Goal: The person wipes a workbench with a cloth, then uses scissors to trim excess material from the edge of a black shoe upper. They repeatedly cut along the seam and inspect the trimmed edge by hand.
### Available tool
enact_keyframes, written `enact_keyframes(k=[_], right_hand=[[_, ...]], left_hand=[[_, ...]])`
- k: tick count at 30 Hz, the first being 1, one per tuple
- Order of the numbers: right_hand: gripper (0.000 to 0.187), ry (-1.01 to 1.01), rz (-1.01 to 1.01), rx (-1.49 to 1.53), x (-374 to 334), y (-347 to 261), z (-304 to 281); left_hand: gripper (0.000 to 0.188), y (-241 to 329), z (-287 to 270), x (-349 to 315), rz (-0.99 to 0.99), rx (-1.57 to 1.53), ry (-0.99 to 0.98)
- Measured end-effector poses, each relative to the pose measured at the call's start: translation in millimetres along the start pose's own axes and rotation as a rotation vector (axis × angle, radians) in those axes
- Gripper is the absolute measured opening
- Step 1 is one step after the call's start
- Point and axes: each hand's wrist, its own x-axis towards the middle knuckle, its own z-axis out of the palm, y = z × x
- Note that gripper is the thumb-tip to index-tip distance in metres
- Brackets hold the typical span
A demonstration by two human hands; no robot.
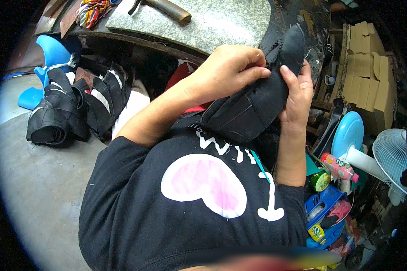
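Observation:
A black, stitched fabric piece that looks like a shoe upper is held up in front of my chest, its pointed end tilted toward the far right. My right hand grips its right edge, thumb on the near face and fingers behind. At the opposite edge, my left hand is closed in a pinch, thumb against curled forefinger. Whatever lies between those fingertips is too small to make out. The lower end of the black piece rests close to my shirt.
Ahead is a workbench with a stone slab, a wooden-handled hammer and colourful cloth strips. Bundled black fabric pieces lie on the left. At right are cardboard boxes, a fan, a pink bottle and a blue basket.

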Motion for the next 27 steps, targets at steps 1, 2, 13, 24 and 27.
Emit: enact_keyframes(k=[1, 2, 13, 24, 27], right_hand=[[0.047, 0.000, 0.024, -0.017, -0.7, -1.0, 0.7], [0.048, -0.028, 0.026, -0.011, -1.2, -2.0, 1.1], [0.047, 0.032, -0.021, -0.112, -5.2, -5.5, 8.8], [0.046, -0.049, 0.015, -0.139, -17.7, -8.7, 17.8], [0.045, -0.071, 0.093, 0.011, -8.8, -7.2, 8.4]], left_hand=[[0.020, -3.2, 1.3, -0.3, -0.029, -0.068, -0.031], [0.020, -6.9, 1.6, -0.6, -0.037, -0.146, -0.035], [0.015, -8.6, -9.0, 4.2, -0.223, -0.412, 0.039], [0.011, 7.3, -4.4, 1.6, -0.086, -0.147, 0.107], [0.013, 4.1, -9.7, 3.0, -0.586, -1.021, -0.046]])
